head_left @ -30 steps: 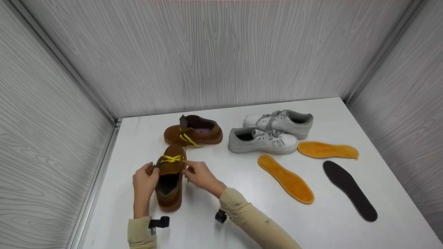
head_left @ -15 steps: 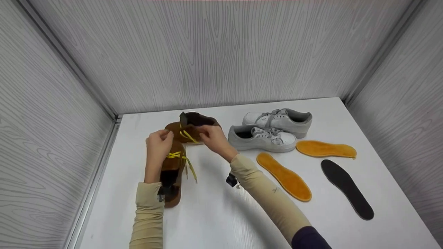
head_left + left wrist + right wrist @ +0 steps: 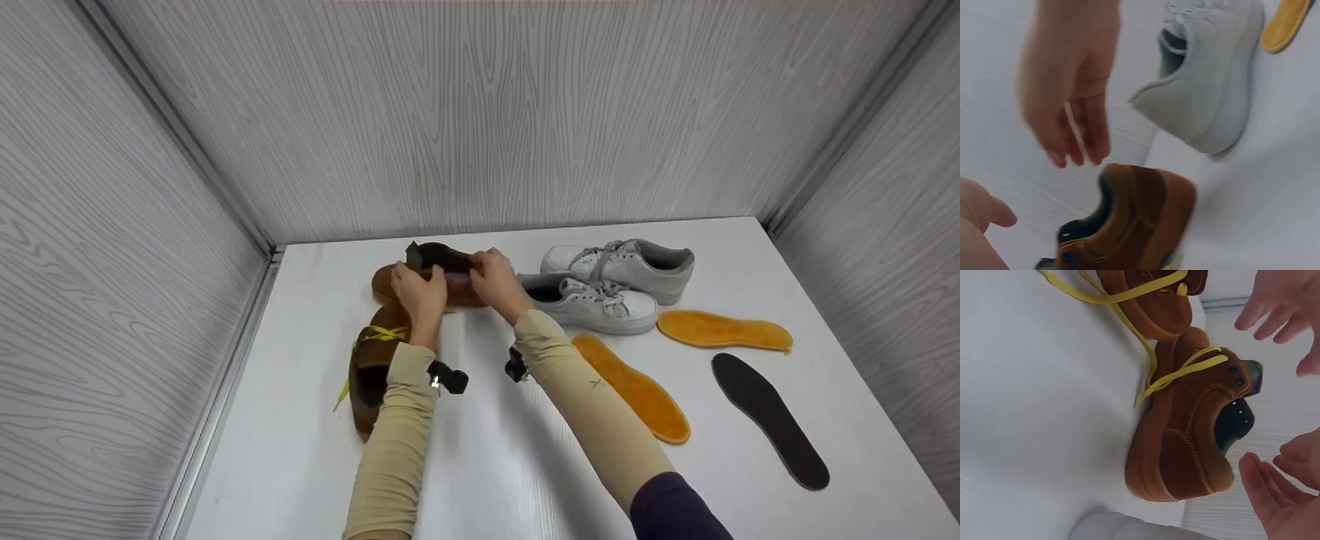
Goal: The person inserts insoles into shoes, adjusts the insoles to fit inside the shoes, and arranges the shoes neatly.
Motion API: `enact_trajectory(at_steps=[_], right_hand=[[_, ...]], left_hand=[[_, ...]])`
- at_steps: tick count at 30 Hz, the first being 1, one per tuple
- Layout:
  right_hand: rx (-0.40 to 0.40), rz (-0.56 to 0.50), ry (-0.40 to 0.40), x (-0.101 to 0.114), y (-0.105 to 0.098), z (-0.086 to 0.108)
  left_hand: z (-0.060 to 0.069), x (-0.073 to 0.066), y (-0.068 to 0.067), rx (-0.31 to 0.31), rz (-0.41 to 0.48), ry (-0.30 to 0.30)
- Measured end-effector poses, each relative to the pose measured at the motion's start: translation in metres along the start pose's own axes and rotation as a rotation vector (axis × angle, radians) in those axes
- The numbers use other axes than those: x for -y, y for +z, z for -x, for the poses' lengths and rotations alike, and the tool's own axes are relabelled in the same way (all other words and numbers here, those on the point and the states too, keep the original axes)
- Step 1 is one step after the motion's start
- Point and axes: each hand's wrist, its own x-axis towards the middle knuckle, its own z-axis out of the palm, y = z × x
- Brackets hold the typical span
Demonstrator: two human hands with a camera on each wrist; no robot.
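Observation:
A brown shoe (image 3: 383, 285) with a pinkish lining inside lies on its sole at the back left. My left hand (image 3: 421, 292) hovers over its lace side with fingers loosely spread. Beside the heel is my right hand (image 3: 497, 280), its fingers relaxed and a small gap from the collar in the right wrist view. That view also shows the shoe's yellow lace (image 3: 1188, 374) hanging down its side. Nearer to me, a second brown shoe (image 3: 382, 352) with yellow laces crossed over its tongue points away, partly covered by my left forearm. Neither hand holds anything.
Two white-and-grey sneakers (image 3: 600, 311) stand right of the brown shoes, one behind the other. Two orange insoles (image 3: 724, 330) and a black insole (image 3: 772, 424) lie to the right on the white table (image 3: 480, 472). Grey wood-grain panels (image 3: 480, 112) wall the back and sides.
Both hands have left the nearer brown shoe, where they were at its laces, and moved forward to the far one. The nearer shoe's loose lace end now hangs on its left side.

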Motion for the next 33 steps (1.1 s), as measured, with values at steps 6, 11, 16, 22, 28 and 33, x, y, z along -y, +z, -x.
enact_trajectory(at_steps=[6, 11, 16, 22, 28, 33], right_hand=[[0.034, 0.049, 0.020, -0.010, 0.007, 0.002], [0.033, 0.044, 0.002, -0.013, 0.014, 0.002], [0.057, 0.074, -0.004, -0.017, 0.018, 0.003], [0.119, 0.064, -0.095, -0.024, 0.022, 0.006], [0.144, 0.044, -0.165, -0.031, 0.025, 0.006], [0.128, 0.044, -0.169, -0.035, 0.026, 0.003]], left_hand=[[0.000, 0.006, 0.042, -0.018, 0.030, -0.105], [-0.001, 0.014, 0.059, -0.088, 0.097, -0.112], [-0.001, 0.020, 0.069, -0.158, 0.186, -0.082], [-0.003, 0.023, 0.072, -0.239, 0.258, -0.101], [-0.006, 0.022, 0.070, -0.254, 0.305, -0.122], [-0.009, 0.021, 0.068, -0.263, 0.294, -0.132]])
